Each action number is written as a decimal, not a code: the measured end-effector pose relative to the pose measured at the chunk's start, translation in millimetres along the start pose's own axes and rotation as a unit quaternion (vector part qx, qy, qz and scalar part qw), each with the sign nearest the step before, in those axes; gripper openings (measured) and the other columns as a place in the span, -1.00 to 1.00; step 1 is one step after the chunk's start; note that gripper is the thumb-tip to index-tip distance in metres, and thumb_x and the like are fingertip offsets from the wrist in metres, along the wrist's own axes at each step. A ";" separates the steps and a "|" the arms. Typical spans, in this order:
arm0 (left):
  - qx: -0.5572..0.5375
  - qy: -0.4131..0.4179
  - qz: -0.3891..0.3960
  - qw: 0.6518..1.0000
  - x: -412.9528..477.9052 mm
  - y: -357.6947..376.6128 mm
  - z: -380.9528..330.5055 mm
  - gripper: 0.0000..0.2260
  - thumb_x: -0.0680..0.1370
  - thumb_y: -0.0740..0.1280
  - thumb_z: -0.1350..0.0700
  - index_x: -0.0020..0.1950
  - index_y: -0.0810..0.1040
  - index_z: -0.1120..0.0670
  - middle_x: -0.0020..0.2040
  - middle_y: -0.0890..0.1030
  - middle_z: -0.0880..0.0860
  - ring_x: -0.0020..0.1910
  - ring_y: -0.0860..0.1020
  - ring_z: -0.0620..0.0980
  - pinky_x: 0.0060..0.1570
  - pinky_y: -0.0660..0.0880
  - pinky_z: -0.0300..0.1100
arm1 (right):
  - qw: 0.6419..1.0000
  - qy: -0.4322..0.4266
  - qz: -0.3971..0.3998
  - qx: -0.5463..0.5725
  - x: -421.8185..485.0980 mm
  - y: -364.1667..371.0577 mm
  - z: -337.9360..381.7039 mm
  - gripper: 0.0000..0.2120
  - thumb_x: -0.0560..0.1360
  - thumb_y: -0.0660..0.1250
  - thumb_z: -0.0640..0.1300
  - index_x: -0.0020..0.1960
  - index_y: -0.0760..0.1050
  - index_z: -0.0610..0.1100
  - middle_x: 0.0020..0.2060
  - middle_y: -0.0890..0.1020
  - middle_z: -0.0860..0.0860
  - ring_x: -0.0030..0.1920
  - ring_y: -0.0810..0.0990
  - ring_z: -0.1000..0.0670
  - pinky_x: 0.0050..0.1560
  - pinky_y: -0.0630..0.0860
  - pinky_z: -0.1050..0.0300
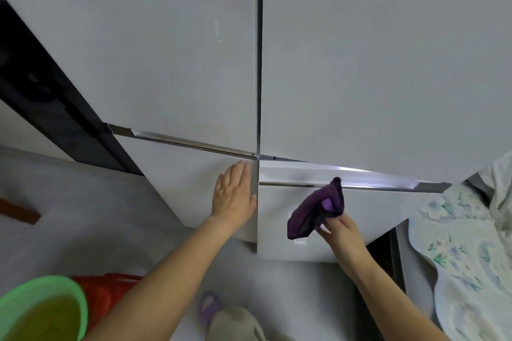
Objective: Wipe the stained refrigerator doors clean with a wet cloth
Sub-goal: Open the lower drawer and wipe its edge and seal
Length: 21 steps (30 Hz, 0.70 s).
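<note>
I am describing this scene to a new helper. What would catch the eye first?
A purple cloth, pinched in the right hand, hangs before the lower right fridge door. The left hand lies flat on the lower left door. A green basin sits bottom left.

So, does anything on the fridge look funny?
Yes. The lower right door sits further out than the lower left door, and bright light shows along its top edge, so it looks ajar. A faint pale streak also marks the upper left door.
</note>
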<state>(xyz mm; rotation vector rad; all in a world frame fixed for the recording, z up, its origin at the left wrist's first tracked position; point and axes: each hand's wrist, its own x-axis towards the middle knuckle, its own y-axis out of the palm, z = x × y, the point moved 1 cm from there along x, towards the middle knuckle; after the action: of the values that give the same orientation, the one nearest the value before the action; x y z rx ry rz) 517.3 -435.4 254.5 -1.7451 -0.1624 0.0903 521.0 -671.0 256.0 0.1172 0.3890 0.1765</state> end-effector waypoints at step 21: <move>-0.155 -0.087 0.097 0.979 65.4 40.2 70.4 -0.74 0.54 0.20 -0.02 -0.04 0.54 0.15 -0.01 0.57 0.16 0.10 0.50 0.17 0.02 0.48 -0.05 | 0.980 -0.011 -0.017 -0.196 62.9 94.6 8.6 -0.83 0.29 0.23 -0.06 -0.33 0.42 -0.18 -0.38 0.44 -0.03 -0.33 0.36 0.01 -0.23 0.33 0.14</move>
<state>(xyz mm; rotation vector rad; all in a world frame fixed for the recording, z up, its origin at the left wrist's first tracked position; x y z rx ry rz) 573.5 -363.5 204.3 -2.0626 -0.1387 0.3782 567.6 -567.0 254.8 -0.2767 0.3282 0.2142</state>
